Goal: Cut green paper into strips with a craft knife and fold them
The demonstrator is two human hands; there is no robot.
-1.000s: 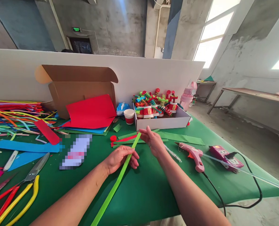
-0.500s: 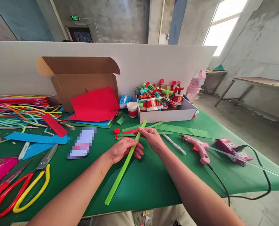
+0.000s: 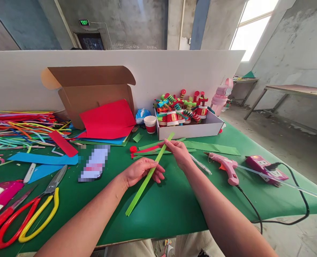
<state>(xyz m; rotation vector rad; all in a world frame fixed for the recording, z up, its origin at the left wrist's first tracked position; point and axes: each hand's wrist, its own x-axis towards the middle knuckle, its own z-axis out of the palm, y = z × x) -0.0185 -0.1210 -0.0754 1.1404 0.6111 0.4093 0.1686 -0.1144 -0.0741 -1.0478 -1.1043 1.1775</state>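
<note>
A long light-green paper strip (image 3: 141, 197) slants across the middle of the view between my two hands. My left hand (image 3: 144, 170) pinches it around its middle, thumb on top and the other fingers beneath. Close to the far end, my right hand (image 3: 176, 150) grips the same strip between thumb and fingers. The near end hangs free over the green tabletop. Behind my hands lie more green paper strips (image 3: 212, 147), a red strip partly hidden by them, and a small red paper roll (image 3: 133, 149). A white pen (image 3: 201, 165) rests beside my right wrist.
Scissors (image 3: 51, 189), a phone (image 3: 94, 164) and blue strips (image 3: 43, 157) lie to the left. On the right are a pink glue gun (image 3: 226, 166) with its cord and a pink box (image 3: 265, 171). Paper cups (image 3: 150, 125) stand beside a white box (image 3: 190, 132) of paper figures.
The green strip has shifted up and to the right through my left hand, its near end now farther from the table edge. My right hand has moved slightly right with it.
</note>
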